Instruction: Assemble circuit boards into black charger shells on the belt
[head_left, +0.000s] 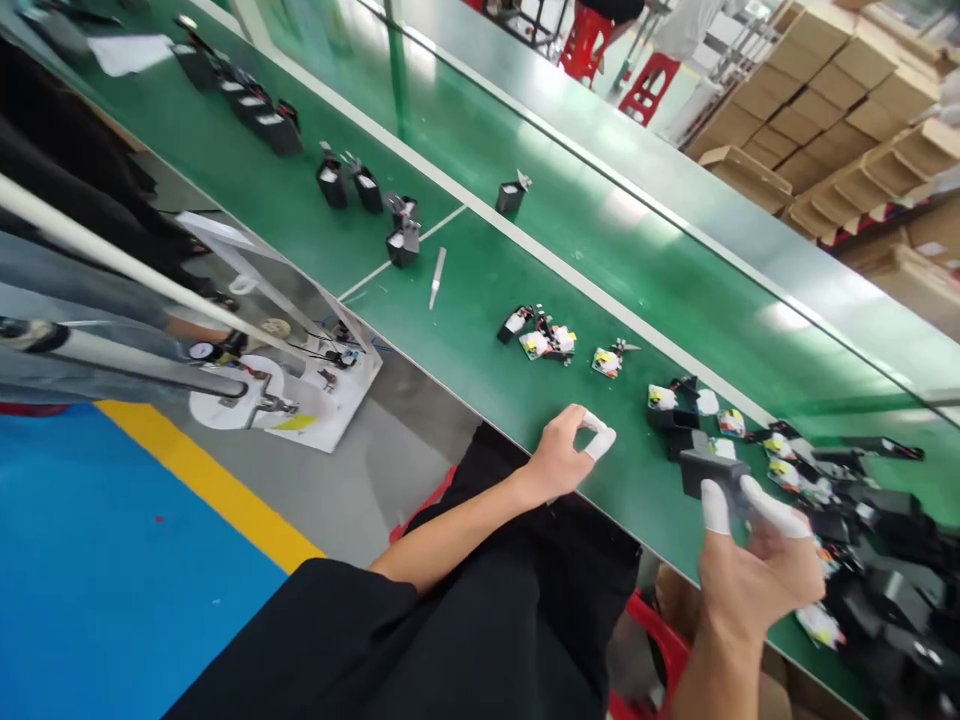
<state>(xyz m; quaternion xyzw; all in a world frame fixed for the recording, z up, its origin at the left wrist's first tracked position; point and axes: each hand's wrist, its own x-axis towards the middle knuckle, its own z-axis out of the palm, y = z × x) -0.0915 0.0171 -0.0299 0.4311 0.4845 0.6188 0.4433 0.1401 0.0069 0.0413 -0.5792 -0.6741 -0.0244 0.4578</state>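
Note:
My right hand point(761, 560), with white finger covers on the thumb and fingers, grips a black plastic housing point(705, 470) above the right part of the green bench. My left hand point(566, 455) hovers near the bench's front edge, its white-covered thumb and finger meeting in a pinch; whatever is between the tips, if anything, cannot be made out. Just beyond my right hand lie small white assemblies with yellow marks point(662, 398) and more black parts. A single white assembly point(606, 362) lies beyond my left hand, and a group of them point(547, 342) is farther left.
A dense pile of black parts point(892, 590) covers the bench's right end. A white pen-like tool point(437, 278) lies left of centre, with black units point(403, 240) behind it. A white machine point(255, 395) stands beside the bench on the left. Cardboard boxes point(817, 90) are stacked at far right.

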